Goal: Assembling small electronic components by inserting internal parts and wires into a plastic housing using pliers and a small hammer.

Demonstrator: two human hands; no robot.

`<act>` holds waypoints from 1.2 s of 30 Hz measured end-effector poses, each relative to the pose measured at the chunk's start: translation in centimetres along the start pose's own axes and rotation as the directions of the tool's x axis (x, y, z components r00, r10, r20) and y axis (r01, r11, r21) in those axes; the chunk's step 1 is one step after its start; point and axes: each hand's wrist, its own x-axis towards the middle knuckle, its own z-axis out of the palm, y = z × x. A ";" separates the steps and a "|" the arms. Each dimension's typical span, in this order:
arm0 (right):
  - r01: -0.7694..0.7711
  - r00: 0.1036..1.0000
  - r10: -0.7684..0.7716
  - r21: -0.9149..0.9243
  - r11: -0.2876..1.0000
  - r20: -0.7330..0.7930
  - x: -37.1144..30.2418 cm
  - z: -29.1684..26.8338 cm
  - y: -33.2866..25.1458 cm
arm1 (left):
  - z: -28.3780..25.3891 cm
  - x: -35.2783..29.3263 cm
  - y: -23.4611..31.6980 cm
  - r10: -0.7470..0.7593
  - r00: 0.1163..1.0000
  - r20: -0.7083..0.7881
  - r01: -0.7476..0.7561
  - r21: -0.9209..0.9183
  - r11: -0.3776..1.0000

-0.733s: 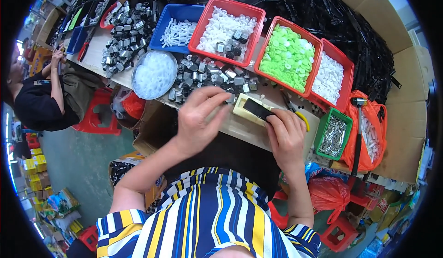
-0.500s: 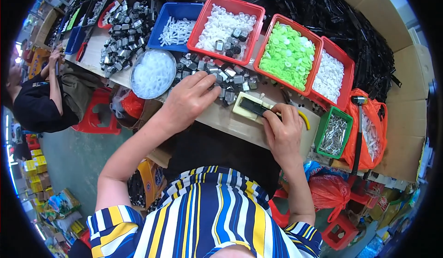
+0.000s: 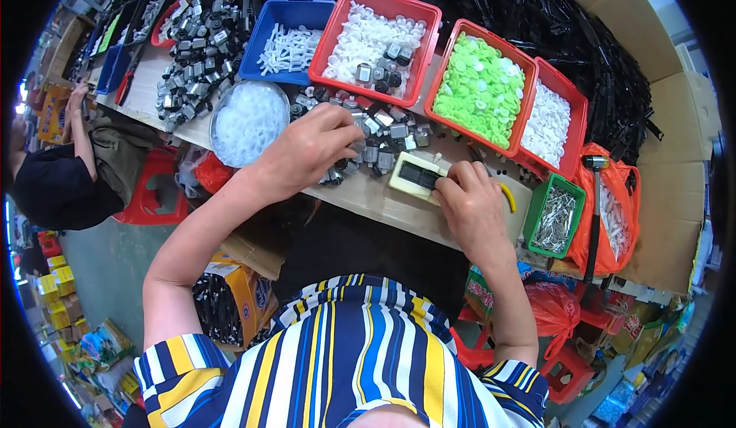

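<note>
My left hand (image 3: 310, 152) hovers over a pile of small silver-and-black motor-like parts (image 3: 399, 131). Its fingers are bent together, and whatever sits between the fingertips is too small to make out. A cream-coloured block (image 3: 402, 185) lies on the table to the right of that hand. Set in its recess is a black rectangular plastic piece (image 3: 418, 175). The thumb and fingers of my right hand (image 3: 474, 209) pinch the near right end of this black piece. A yellow curved handle (image 3: 507, 196) shows beside the right hand, the rest of that tool being hidden.
Behind are a blue tray (image 3: 249, 60) of white pins, red trays (image 3: 376, 98) of white parts and an orange-red tray (image 3: 468, 138) of green discs. A round dish (image 3: 249, 121) stands left. To the right are a green bin (image 3: 534, 225) of metal pins and a hammer (image 3: 596, 213).
My left hand has shifted slightly, its fingers curling closer together over the motor-like parts. My right hand stays at the cream block, with more of the black piece showing.
</note>
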 end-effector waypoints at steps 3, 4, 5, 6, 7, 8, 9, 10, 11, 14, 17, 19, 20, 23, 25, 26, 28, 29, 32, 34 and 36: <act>0.026 0.999 -0.024 -0.099 0.995 0.020 -0.2 0.1 -0.1 | -0.4 0.0 0.1 -0.143 0.989 -0.021 0.138 -0.153 0.979; 0.012 1.000 -0.012 -0.042 0.999 0.006 -0.2 0.2 0.1 | -0.5 0.0 0.2 -0.210 0.977 -0.035 0.195 -0.249 0.949; -0.001 1.000 0.001 0.016 1.000 -0.009 -0.3 0.3 0.2 | -0.4 0.0 0.2 -0.208 0.978 -0.033 0.193 -0.247 0.950; -0.002 1.000 0.003 0.018 1.000 -0.012 -0.2 0.2 0.3 | -0.3 -0.1 0.2 -0.324 0.945 -0.034 0.291 -0.358 0.887; -0.003 1.000 0.003 0.032 0.999 -0.017 -0.3 0.1 0.2 | -0.2 -0.2 0.3 -0.435 0.900 -0.018 0.378 -0.463 0.801; -0.003 1.000 0.004 0.047 0.999 -0.022 -0.3 -0.1 0.2 | -0.1 -0.2 0.5 -0.433 0.901 -0.015 0.378 -0.461 0.803; -0.007 1.000 0.008 0.050 0.999 -0.025 -0.1 -0.1 0.0 | 0.0 -0.2 0.7 -0.448 0.893 -0.033 0.382 -0.471 0.795; -0.016 0.994 0.023 0.072 0.997 -0.105 0.2 0.0 -0.2 | 0.2 -0.1 0.9 -0.465 0.884 -0.052 0.386 -0.481 0.787; -0.023 0.982 0.040 0.095 0.995 -0.184 0.6 0.3 -0.6 | 0.5 -0.1 1.1 -0.464 0.885 -0.049 0.387 -0.478 0.788; 0.022 0.962 0.021 0.153 0.988 -0.273 2.6 1.4 -2.3 | 1.5 -0.2 1.1 -0.356 0.929 -0.099 0.302 -0.349 0.887; 0.071 0.960 -0.004 0.233 0.970 -0.279 5.2 2.6 -3.6 | 1.7 -0.1 1.2 -0.325 0.935 -0.144 0.265 -0.326 0.907; 0.090 0.960 -0.008 0.281 0.955 -0.278 6.2 4.0 -3.8 | 2.0 -0.3 1.0 -0.326 0.933 -0.151 0.262 -0.335 0.905; 0.108 0.961 -0.014 0.328 0.939 -0.276 6.6 4.6 -3.9 | 2.0 -0.3 1.0 -0.328 0.931 -0.158 0.259 -0.346 0.902; 0.139 0.957 -0.030 0.365 0.920 -0.289 7.2 5.0 -3.8 | 1.7 -0.6 1.0 -0.418 0.904 -0.094 0.337 -0.446 0.829; 0.150 0.959 -0.039 0.386 0.910 -0.279 7.3 5.2 -3.6 | 1.1 -0.3 1.4 -0.394 0.916 -0.071 0.328 -0.431 0.841; 0.142 0.961 -0.023 0.419 0.897 -0.276 7.2 5.4 -3.4 | 1.1 -0.2 1.5 -0.366 0.930 -0.044 0.317 -0.413 0.854; 0.138 0.962 -0.012 0.450 0.882 -0.272 7.2 5.1 -3.2 | 1.0 -0.3 1.0 -0.352 0.935 -0.029 0.315 -0.385 0.867; 0.120 0.968 -0.007 0.439 0.891 -0.251 7.1 4.7 -3.3 | 0.9 -0.3 0.8 -0.340 0.940 -0.012 0.315 -0.352 0.882; 0.078 0.981 0.015 0.465 0.882 -0.193 6.7 4.0 -3.2 | 0.7 -0.3 0.6 -0.270 0.963 -0.002 0.262 -0.237 0.936; 0.054 0.987 0.030 0.503 0.862 -0.158 6.0 3.3 -3.1 | 0.9 -0.4 0.2 -0.217 0.975 -0.052 0.205 -0.182 0.962; 0.043 0.983 0.064 0.546 0.837 -0.175 5.1 2.2 -2.9 | 1.1 -0.5 0.0 -0.161 0.982 -0.099 0.149 -0.119 0.982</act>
